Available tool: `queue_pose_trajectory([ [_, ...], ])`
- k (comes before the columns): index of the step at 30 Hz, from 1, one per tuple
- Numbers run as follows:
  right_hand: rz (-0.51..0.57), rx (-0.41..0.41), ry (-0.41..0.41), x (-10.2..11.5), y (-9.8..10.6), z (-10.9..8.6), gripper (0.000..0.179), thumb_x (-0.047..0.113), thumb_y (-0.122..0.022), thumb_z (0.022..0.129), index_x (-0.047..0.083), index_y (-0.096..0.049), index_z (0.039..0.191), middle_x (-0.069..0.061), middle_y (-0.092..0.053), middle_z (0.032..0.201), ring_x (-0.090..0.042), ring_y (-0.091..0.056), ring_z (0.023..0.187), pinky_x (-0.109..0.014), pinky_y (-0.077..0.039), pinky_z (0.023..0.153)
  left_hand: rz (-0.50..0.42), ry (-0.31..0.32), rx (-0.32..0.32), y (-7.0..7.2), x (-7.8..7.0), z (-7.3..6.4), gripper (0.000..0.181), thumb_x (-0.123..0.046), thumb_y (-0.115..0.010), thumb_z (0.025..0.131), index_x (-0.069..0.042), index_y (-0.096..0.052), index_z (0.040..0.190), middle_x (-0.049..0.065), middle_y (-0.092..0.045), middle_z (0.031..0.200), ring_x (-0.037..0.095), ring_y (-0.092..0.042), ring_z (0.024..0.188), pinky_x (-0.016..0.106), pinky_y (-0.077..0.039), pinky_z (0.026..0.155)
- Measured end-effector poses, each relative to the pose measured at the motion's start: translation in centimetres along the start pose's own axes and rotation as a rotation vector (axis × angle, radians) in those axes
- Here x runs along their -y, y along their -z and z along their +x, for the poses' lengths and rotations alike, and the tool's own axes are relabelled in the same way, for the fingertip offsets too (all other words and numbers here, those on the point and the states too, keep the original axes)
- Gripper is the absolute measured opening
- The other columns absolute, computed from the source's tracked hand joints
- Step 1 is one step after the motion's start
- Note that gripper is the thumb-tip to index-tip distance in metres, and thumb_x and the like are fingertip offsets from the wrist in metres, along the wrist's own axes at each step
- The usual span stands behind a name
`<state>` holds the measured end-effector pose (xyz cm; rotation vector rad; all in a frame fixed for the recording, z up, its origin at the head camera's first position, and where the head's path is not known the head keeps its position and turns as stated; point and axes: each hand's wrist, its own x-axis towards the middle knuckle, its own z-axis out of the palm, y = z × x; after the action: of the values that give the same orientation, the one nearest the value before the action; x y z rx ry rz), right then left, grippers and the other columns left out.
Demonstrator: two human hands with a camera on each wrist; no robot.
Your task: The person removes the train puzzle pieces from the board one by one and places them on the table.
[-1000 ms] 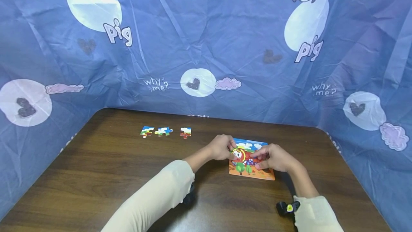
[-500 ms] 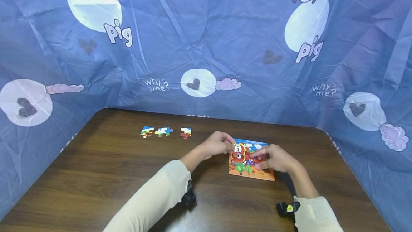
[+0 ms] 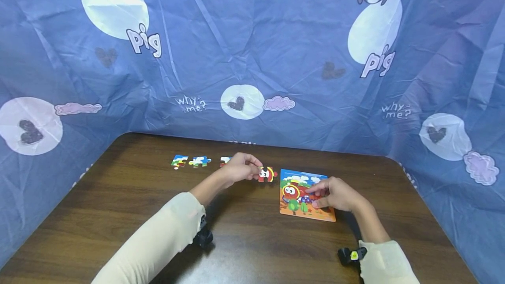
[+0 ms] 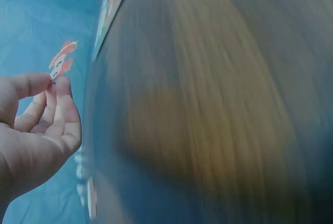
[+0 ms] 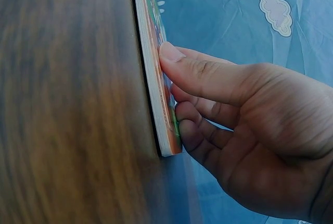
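Note:
A colourful puzzle board (image 3: 307, 196) lies on the dark wooden table (image 3: 118, 214), right of centre. My right hand (image 3: 333, 194) rests on the board, fingers on the picture and thumb at its near edge; the right wrist view shows the thumb (image 5: 208, 73) pressed against the board (image 5: 156, 78). My left hand (image 3: 238, 168) is lifted left of the board and pinches a red-and-white puzzle piece (image 3: 267, 174) between thumb and fingers. The left wrist view shows that piece (image 4: 62, 60) at my fingertips (image 4: 54, 86).
Three loose puzzle pieces lie in a row at the back left of the table: one (image 3: 179, 161), another (image 3: 200, 161), and a third (image 3: 225, 160) partly behind my left hand. A blue printed cloth (image 3: 252, 56) walls in the table on three sides.
My left hand has lifted a piece out of the board's upper left and carried it leftwards, away from the board. The right hand has stayed on the board.

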<state>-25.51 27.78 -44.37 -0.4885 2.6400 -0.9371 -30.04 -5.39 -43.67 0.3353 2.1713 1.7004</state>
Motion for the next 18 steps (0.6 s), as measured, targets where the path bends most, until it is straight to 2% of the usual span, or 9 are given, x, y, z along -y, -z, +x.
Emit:
queue_pose_trajectory([
  [9,0.005,0.000,0.001,0.1,0.0,0.0,0.035,0.012,-0.088,0.080,0.014,-0.080,0.114,-0.002,-0.065,0.091,-0.020,-0.052,0.083,-0.037,-0.044,0.072,-0.005,0.021,-0.068,5.6,1.4,-2.4,0.017,0.004,-0.062,0.092,0.009,-0.064,0.108,0.007,-0.067,0.082,0.013,-0.065,0.072,0.024,-0.051,0.065],
  [13,0.004,-0.003,-0.003,0.0,0.1,0.0,0.035,0.012,-0.088,0.080,0.014,-0.080,0.114,-0.002,-0.065,0.090,-0.020,-0.052,0.083,-0.037,-0.044,0.072,0.000,0.050,-0.099,8.0,1.7,-3.6,0.019,0.007,-0.060,0.092,0.011,-0.063,0.110,0.004,-0.066,0.085,0.011,-0.060,0.071,0.023,-0.049,0.065],
  [18,-0.004,-0.004,-0.009,0.0,0.0,0.0,0.035,0.014,-0.088,0.080,0.016,-0.080,0.114,-0.001,-0.065,0.090,-0.019,-0.053,0.083,-0.034,-0.045,0.072,0.017,0.063,-0.132,10.7,2.5,-5.5,0.022,0.001,-0.059,0.096,0.012,-0.062,0.115,0.004,-0.069,0.087,0.010,-0.063,0.075,0.023,-0.052,0.068],
])
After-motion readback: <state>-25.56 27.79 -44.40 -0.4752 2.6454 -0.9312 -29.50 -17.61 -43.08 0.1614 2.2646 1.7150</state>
